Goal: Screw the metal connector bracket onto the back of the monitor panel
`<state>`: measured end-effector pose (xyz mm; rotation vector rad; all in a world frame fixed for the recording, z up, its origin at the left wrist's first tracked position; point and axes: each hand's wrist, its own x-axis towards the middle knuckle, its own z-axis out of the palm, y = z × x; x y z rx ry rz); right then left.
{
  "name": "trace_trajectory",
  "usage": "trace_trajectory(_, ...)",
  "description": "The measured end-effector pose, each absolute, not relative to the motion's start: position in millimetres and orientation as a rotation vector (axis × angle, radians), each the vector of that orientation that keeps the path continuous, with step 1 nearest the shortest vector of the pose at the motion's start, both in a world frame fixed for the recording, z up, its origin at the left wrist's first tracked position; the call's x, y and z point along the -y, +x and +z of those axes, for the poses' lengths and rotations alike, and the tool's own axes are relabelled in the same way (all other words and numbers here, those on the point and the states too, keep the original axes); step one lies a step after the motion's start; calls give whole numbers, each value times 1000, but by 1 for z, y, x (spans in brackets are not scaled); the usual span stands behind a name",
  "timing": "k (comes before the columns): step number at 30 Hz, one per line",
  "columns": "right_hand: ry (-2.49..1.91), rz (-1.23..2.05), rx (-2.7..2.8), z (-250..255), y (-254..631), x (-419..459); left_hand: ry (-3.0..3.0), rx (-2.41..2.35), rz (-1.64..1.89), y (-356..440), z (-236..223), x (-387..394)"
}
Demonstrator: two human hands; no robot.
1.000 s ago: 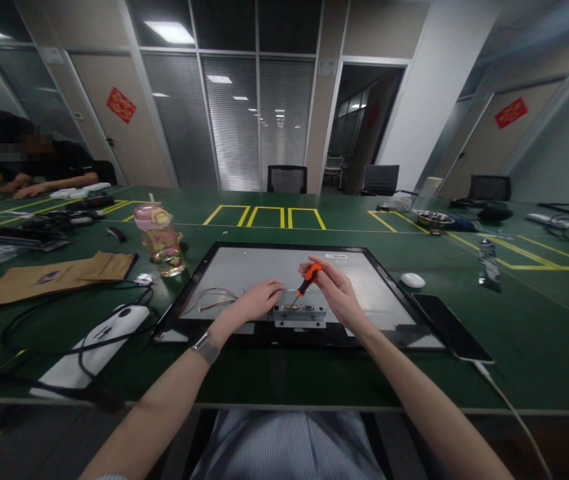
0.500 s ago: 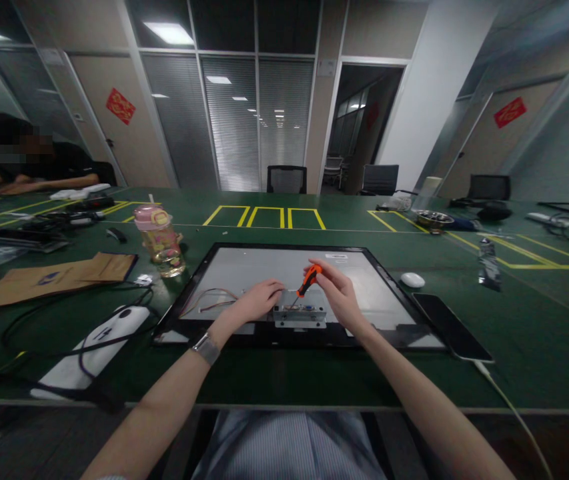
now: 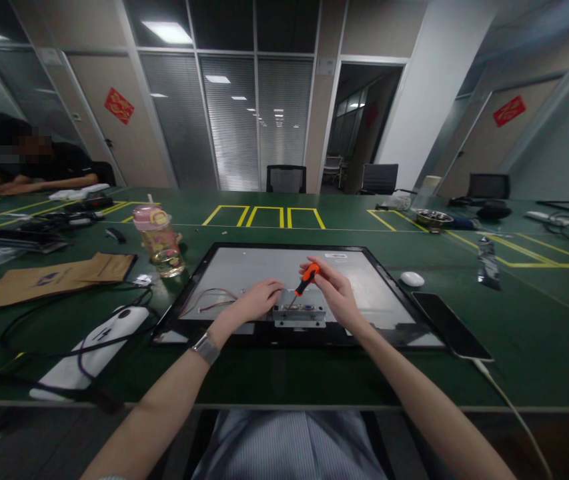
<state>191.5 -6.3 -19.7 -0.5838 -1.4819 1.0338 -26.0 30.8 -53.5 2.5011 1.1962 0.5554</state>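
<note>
An orange and black screwdriver [image 3: 307, 279] is gripped by the fingers of my right hand [image 3: 337, 293]. Its shaft slants down to the left, with the tip at a metal bracket [image 3: 300, 317] that carries connectors. The bracket sits near the front edge of a flat display panel [image 3: 364, 287] with a black frame, lying on the green table. My left hand [image 3: 259, 300] rests at the bracket's left end, fingers bent over it; whether they pinch anything is hidden. Thin coloured wires [image 3: 214, 300] lie on the panel left of that hand.
On the left stand a pink-lidded bottle [image 3: 159, 243], a brown paper envelope [image 3: 49, 280] and a white power strip [image 3: 91, 350] with black cables. To the right lie a white mouse [image 3: 412, 279], a phone [image 3: 451, 325] on a cable and a metal bowl [image 3: 434, 219]. A person [image 3: 39, 153] sits far left.
The screwdriver handle and my right hand have shifted very slightly left. My left hand stays in place on the bracket.
</note>
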Motion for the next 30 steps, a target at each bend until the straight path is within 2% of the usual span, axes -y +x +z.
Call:
trace_trajectory(7,-668,889,1455,-18,190,8,2501,-1224,531,-26,-51,-29)
trace_trajectory(13,-563,1054,1496,-16,190,10,2513,-1203,547,-26,-54,-32)
trace_trajectory(20,-682,811,1427,-15,186,10,2504,-1208,546,-26,-54,-32)
trace_trajectory(27,-488,1226,1357,-13,186,9,2508,-1193,565,-27,-56,-32)
trace_trajectory(30,-561,1141,1396,-11,187,10,2504,-1187,556,-27,-56,-33)
